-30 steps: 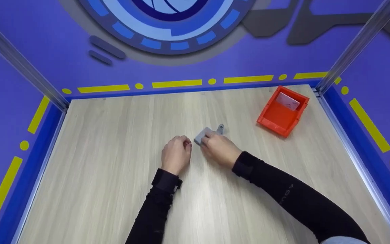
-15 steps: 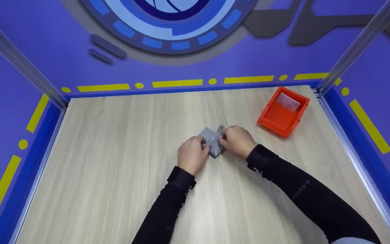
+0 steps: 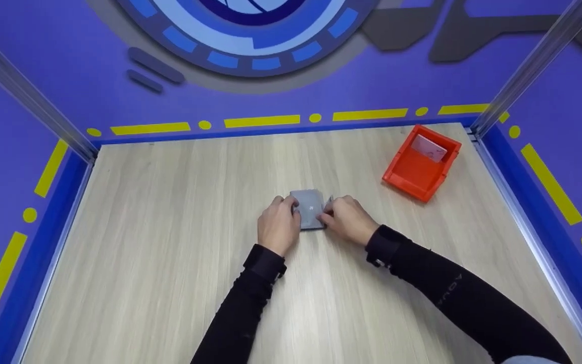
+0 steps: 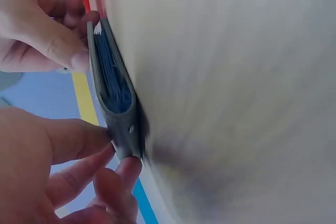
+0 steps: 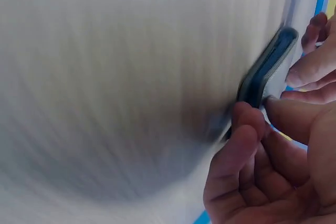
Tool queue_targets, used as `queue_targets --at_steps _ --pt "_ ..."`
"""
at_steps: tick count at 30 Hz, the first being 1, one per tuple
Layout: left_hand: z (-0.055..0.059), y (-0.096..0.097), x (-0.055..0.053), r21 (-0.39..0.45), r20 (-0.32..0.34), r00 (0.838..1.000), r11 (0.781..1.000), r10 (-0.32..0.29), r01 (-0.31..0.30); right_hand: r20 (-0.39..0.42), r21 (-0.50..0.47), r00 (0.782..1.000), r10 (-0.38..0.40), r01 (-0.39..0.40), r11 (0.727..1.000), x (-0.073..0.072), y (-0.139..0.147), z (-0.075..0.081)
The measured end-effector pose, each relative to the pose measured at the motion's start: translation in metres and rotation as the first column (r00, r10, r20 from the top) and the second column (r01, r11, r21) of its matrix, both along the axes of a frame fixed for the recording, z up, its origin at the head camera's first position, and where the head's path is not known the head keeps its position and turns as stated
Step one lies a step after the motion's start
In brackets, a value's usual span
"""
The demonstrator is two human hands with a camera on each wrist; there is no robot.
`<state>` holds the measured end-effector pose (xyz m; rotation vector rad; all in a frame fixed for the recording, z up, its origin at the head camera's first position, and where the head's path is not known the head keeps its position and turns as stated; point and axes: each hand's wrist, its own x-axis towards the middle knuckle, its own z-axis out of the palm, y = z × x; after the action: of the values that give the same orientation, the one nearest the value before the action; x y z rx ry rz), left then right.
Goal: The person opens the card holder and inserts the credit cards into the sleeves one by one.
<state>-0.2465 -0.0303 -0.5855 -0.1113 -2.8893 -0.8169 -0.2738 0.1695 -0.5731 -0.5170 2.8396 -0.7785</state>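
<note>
A grey card holder [image 3: 311, 210] lies nearly square to me at the middle of the table, its flat cover up. My left hand [image 3: 277, 225] pinches its left side, thumb on the cover; in the left wrist view those fingers sit at the rounded spine, beside a small metal stud. Dark blue sleeves [image 4: 111, 74] show between the covers, with a bit of white at the far end. My right hand [image 3: 349, 220] pinches the right edge between thumb and fingers. A small grey strap tab [image 3: 329, 200] sticks up beside it, partly hidden by the fingers.
At the back right of the wooden table [image 3: 170, 212] stands a red open bin [image 3: 412, 177]. A pinkish card [image 3: 429, 148] leans against its inner back wall. Purple panels [image 3: 250, 108] in metal frames close off the back and both sides.
My left hand has come from beside the card holder to grip its left side. The right hand has shifted to the right edge. The holder has turned from slanted to nearly square.
</note>
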Motion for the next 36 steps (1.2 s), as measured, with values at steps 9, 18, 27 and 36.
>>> queue_targets --at_steps 9,18,27,36 --pt "0.012 -0.003 0.007 0.026 0.01 1.0 1.0 0.011 -0.012 0.132 -0.008 0.984 -0.119 0.122 0.993 -0.019 0.02 0.036" --pt "0.003 -0.002 0.008 -0.003 0.09 0.995 0.999 0.042 -0.042 0.247 0.095 0.958 -0.148 0.128 0.987 -0.033 0.026 0.035" --pt "-0.001 0.0 0.009 0.006 0.071 0.996 0.998 0.06 -0.061 0.173 0.065 0.984 -0.04 0.029 0.997 -0.033 0.008 0.041" --pt "-0.001 0.001 0.009 -0.009 0.034 0.999 0.999 0.031 -0.03 0.15 0.137 0.989 0.012 -0.033 0.99 -0.036 -0.014 0.043"
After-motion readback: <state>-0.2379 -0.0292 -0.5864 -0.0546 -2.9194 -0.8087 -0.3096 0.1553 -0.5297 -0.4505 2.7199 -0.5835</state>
